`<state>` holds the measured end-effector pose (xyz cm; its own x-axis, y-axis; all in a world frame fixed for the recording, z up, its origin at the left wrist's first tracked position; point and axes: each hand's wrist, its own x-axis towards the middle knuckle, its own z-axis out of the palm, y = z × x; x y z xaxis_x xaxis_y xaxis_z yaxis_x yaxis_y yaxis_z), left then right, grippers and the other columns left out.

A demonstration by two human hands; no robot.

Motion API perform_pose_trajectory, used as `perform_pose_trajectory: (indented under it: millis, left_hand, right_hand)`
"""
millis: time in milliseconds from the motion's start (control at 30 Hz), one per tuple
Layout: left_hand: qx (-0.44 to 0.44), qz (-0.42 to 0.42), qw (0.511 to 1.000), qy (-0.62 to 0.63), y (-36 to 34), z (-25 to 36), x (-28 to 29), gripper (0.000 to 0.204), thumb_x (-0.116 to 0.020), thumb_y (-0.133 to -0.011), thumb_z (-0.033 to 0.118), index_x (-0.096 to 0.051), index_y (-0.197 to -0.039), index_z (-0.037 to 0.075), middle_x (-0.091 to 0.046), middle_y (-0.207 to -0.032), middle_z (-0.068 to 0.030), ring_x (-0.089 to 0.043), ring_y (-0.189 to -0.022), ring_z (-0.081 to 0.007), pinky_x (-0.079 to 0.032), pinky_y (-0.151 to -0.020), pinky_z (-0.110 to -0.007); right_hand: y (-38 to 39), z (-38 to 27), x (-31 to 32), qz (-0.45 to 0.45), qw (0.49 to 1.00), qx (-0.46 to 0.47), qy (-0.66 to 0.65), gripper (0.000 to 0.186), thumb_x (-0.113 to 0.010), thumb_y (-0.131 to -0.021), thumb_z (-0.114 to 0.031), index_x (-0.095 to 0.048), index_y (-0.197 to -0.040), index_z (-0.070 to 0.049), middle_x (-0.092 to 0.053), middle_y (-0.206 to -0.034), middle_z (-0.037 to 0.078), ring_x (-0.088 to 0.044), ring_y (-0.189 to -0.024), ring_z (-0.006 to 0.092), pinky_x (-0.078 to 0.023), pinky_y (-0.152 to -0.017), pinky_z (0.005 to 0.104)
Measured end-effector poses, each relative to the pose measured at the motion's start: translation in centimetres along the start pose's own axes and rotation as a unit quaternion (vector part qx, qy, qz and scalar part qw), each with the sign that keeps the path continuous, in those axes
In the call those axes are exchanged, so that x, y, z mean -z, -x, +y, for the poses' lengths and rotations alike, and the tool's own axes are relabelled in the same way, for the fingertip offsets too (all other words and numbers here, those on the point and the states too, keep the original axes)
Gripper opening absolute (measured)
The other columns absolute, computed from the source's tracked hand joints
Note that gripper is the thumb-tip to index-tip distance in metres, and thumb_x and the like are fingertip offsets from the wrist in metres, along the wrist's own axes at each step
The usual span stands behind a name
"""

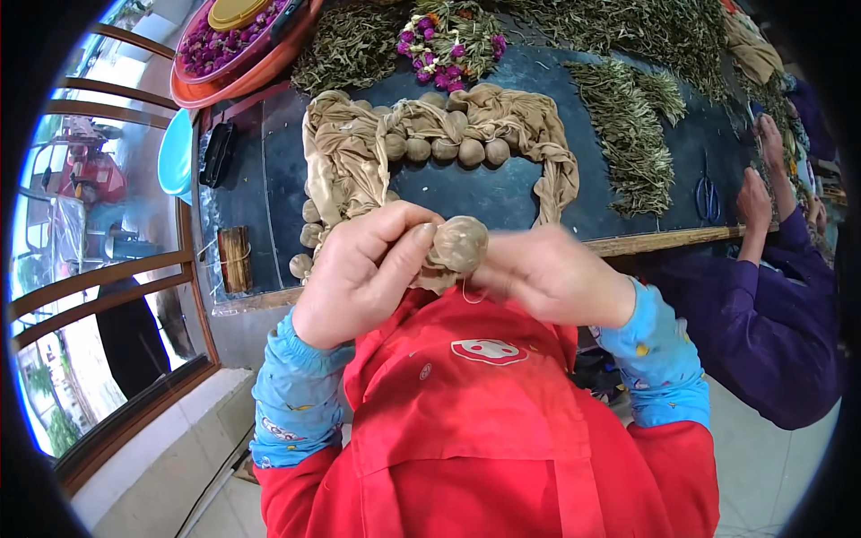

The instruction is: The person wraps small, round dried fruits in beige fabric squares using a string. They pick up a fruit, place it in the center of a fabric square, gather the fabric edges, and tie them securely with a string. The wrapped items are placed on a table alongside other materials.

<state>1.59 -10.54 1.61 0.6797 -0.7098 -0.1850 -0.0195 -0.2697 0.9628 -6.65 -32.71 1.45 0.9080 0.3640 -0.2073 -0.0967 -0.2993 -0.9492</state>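
Observation:
Pinched between the thumb and fingers of my left hand [363, 273] is a round, mottled beige cloth-covered ball [459, 242] with bunched fabric below it. My right hand [547, 278] is at the ball's right side, blurred, its fingertips partly hidden. A thin thread hangs under the ball. Just beyond my hands, beige cloth tubes [350, 152] lie in a squared loop on the dark table, with several similar balls [446, 149] along them.
Dried leaf bundles [623, 134], purple flowers [453, 45], stacked bowls [224, 76], a blue basin [177, 157], a black tray [217, 154], a wooden block [233, 260] and scissors [707, 197] surround the work. A co-worker in purple [753, 323] sits at right, hands on the table. Glass panels border the left.

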Motion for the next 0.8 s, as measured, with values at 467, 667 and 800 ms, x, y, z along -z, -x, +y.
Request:
perform_pose_trajectory:
  millis: [467, 667, 800]
  left_hand:
    - [0.068, 0.164, 0.983, -0.046, -1.2, 0.2, 2.8, 0.019, -0.054, -0.094, 0.009, -0.058, -0.109, -0.002, -0.063, -0.082, -0.0153, -0.063, -0.072, -0.0282, -0.052, -0.068, -0.033]
    - [-0.255, 0.025, 0.912, -0.321, -0.5, -0.1, -5.4, 0.071, -0.074, -0.073, 0.012, -0.045, -0.137, -0.002, -0.045, -0.139, -0.0237, -0.040, -0.131, -0.0427, -0.030, -0.110, -0.052]
    - [-0.158, -0.473, 0.866, -0.035, 3.9, -7.6, -10.3, 0.043, -0.051, -0.099, 0.023, -0.049, -0.129, -0.008, -0.053, -0.131, -0.0248, -0.050, -0.125, -0.0375, -0.038, -0.109, -0.044]
  right_hand:
    - [0.2, 5.1, 10.6, 0.436, 0.846, -0.010, 0.305, 0.012, -0.058, -0.091, -0.016, -0.066, -0.090, -0.007, -0.067, -0.085, 0.009, -0.066, -0.082, 0.0247, -0.050, -0.070, 0.0353]
    - [2.6, 6.6, 15.5, 0.379, 0.769, -0.136, 0.496, 0.039, -0.070, -0.084, -0.020, -0.062, -0.122, -0.012, -0.056, -0.130, 0.014, -0.050, -0.120, 0.0364, -0.046, -0.093, 0.0435]
    - [6.8, 6.0, 12.1, 0.316, 0.687, -0.030, 0.654, 0.039, -0.071, -0.084, -0.020, -0.062, -0.119, -0.006, -0.060, -0.122, 0.017, -0.056, -0.111, 0.0364, -0.048, -0.089, 0.0432]
